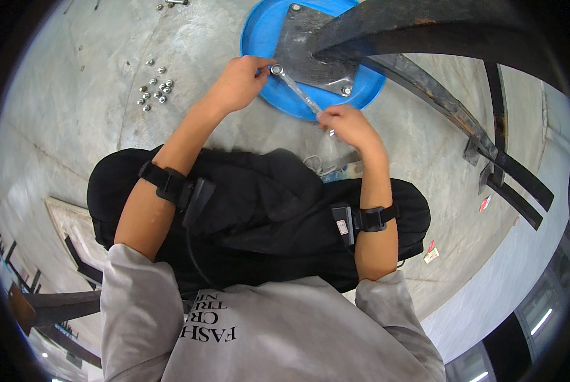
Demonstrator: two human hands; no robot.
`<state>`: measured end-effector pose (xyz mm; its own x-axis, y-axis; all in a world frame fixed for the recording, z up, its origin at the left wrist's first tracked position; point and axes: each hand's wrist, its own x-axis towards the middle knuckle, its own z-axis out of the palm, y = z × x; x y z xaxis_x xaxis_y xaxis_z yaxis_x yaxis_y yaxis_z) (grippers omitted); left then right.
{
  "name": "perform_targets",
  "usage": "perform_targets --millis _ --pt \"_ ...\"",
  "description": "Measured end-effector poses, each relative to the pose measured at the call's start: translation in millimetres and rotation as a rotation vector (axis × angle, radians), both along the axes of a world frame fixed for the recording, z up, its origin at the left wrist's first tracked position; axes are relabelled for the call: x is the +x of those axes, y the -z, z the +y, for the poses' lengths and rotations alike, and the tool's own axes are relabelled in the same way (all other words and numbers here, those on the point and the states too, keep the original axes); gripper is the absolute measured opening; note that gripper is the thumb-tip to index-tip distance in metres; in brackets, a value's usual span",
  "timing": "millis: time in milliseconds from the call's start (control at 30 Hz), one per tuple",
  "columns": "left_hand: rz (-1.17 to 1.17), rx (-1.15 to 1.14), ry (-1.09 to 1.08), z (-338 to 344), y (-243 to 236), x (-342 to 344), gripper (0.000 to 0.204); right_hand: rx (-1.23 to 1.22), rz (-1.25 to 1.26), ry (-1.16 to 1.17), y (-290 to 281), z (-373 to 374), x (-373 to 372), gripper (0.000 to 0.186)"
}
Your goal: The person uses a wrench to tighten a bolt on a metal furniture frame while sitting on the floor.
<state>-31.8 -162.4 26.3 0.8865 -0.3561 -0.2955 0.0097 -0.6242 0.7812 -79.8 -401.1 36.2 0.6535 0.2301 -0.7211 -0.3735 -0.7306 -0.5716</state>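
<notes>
Right hand (349, 126) curled tight round silver metal ring spanner (301, 95), left hand (239, 83) half-curled, spanner's ring (277, 69) at its fingertips, hold unclear

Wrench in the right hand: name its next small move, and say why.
Probably check that the ring end of the wrench is seated before turning it. The right hand grips the wrench toward its other end, the left hand has its fingertips at the ring end, and that end lies by a corner of the dark metal plate; whether it fits over a fastener is hard to tell.
</notes>
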Motion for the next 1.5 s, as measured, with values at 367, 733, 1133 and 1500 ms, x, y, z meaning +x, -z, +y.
perform_targets --millis 367,733,1133,1500 --pt "-0.007 -0.106 -0.053 -1 1 0 0.035 0.214 -0.383 0.438 -22 6 16 0.025" --pt "-0.004 -0.023 -0.038 2 5 1 0.029 0.184 -0.389 0.388 -22 11 14 0.024" --pt "-0.034 -0.021 -0.101 2 7 2 0.021 0.128 -0.316 0.298 -17 -3 13 0.025" --pt "-0.024 -0.077 -0.052 4 7 3 0.036 0.241 0.071 0.28 -30 -12 10 0.016"
